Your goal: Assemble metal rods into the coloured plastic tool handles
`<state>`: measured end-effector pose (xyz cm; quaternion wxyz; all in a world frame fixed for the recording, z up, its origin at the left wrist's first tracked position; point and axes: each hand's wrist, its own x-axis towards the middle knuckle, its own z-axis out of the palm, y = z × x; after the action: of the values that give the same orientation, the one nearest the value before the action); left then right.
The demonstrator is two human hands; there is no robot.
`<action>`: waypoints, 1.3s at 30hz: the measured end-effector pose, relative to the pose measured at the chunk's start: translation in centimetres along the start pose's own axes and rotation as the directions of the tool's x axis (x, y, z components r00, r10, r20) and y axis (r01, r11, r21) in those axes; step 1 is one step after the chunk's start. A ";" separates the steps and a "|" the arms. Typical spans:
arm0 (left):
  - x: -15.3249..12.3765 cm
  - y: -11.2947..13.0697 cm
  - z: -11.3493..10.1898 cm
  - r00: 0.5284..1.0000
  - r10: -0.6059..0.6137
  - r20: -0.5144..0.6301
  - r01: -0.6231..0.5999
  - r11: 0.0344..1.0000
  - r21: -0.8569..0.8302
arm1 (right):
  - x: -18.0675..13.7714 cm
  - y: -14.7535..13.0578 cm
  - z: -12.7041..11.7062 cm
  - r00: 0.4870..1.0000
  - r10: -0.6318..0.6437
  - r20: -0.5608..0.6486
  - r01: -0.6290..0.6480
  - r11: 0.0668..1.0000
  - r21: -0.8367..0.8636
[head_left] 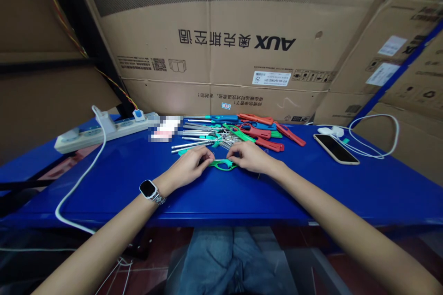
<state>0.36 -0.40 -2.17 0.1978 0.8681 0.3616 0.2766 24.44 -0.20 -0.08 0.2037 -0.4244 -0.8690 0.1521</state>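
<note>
In the head view, a green lighter (222, 164) lies on the blue bench (346, 193) between the two hands, touching both. The left hand (189, 166) curls its fingers around the lighter's left end; the right hand (251, 156) pinches the right end with bent fingers. A watch (149, 190) sits on the left wrist. Just beyond the hands lies a pile of red, blue and green lighters (242, 131) with metal tubes. A phone (335, 148) rests well off to the right of the right hand, and a power strip (104, 130) well off to the left of the left hand.
</note>
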 end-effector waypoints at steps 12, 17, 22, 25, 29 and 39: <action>-0.1 0.4 0.0 1.000 -0.009 0.015 0.009 1.000 0.027 | 0.0 0.1 0.0 1.000 0.002 -0.003 -0.002 1.000 -0.014; -0.3 0.7 -0.6 0.998 0.052 0.036 -0.055 0.994 0.095 | 0.0 0.1 0.0 1.000 0.005 0.003 -0.005 1.000 -0.004; -0.5 0.6 -0.9 0.989 0.134 0.059 -0.144 0.967 0.210 | 0.0 0.2 0.0 1.000 0.025 0.005 -0.025 1.000 0.000; -0.7 0.3 -1.0 0.984 0.153 0.090 -0.169 0.964 0.206 | 0.0 -0.2 -0.5 0.999 0.015 0.045 -0.015 1.000 -0.011; -0.8 0.2 -0.8 0.988 0.129 0.089 -0.143 0.974 0.174 | 0.5 -1.9 -1.4 0.998 -0.029 0.048 0.033 0.996 -0.083; -2.7 0.7 -2.6 0.998 -0.031 0.054 0.015 0.963 0.267 | 2.7 -2.7 0.7 0.989 -0.082 0.123 0.089 0.995 -0.054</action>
<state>-2.50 -2.50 -0.66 0.0927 0.8902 0.3997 0.1980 20.75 0.32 1.09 0.1445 -0.3827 -0.9013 0.1427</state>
